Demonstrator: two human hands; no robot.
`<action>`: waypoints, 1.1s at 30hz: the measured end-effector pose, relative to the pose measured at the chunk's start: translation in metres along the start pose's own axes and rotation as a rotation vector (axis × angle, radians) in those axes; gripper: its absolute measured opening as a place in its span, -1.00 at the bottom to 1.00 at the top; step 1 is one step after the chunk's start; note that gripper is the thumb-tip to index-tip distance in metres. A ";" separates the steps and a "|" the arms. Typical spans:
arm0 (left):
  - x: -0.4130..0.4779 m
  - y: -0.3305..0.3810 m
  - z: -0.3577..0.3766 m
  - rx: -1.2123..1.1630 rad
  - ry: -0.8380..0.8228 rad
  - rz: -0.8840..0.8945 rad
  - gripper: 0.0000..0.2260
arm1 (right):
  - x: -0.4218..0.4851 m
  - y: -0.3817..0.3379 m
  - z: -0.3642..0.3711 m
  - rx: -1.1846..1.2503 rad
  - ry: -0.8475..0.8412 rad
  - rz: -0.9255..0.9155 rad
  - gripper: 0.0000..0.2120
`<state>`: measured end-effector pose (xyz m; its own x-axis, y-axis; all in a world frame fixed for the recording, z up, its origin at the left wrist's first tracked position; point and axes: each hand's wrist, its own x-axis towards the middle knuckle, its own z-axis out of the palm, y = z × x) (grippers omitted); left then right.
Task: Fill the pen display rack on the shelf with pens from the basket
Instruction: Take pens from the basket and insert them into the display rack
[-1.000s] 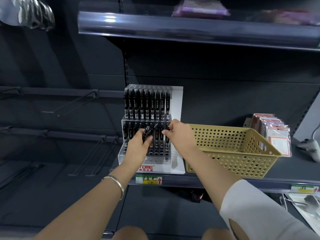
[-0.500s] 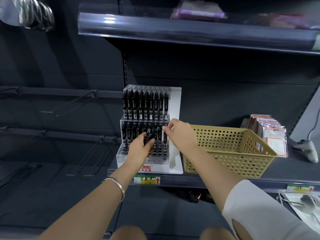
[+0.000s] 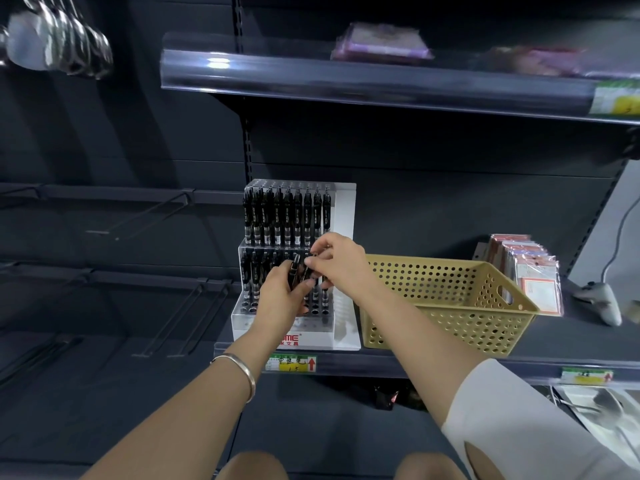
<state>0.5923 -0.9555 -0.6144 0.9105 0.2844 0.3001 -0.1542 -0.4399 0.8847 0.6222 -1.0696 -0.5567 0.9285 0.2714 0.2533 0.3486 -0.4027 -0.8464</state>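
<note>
A small bundle of black pens [image 3: 293,274] is gripped upright by the curled fingers of the left hand [image 3: 282,301], just in front of the display rack [image 3: 343,216]. The top of one pen is pinched by the right hand [image 3: 341,263]. That pen is best drawn straight up, clear of the bundle, then lowered tip-first into a vacant front hole. Half a second earlier the right hand was at the rack's middle tier; it has been brought back to the bundle. The basket [image 3: 450,306] is seen just right of the rack on the shelf [image 3: 433,367].
</note>
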 end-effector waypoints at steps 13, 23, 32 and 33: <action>0.001 -0.012 -0.009 0.165 0.010 -0.018 -0.59 | 0.004 0.000 -0.012 -0.382 0.166 -0.177 -0.83; 0.000 -0.015 -0.009 0.073 -0.030 -0.059 -0.60 | 0.012 -0.007 -0.006 -0.638 0.084 -0.204 -0.78; 0.000 -0.024 -0.012 0.115 -0.049 -0.037 -0.61 | 0.015 0.016 0.011 -0.706 0.090 -0.181 -0.83; -0.001 -0.024 -0.012 0.112 -0.055 -0.044 -0.61 | 0.015 0.016 0.012 -0.715 0.097 -0.195 -0.82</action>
<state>0.5907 -0.9348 -0.6315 0.9355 0.2599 0.2393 -0.0727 -0.5212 0.8503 0.6402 -1.0613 -0.5718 0.8368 0.3308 0.4363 0.4753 -0.8345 -0.2787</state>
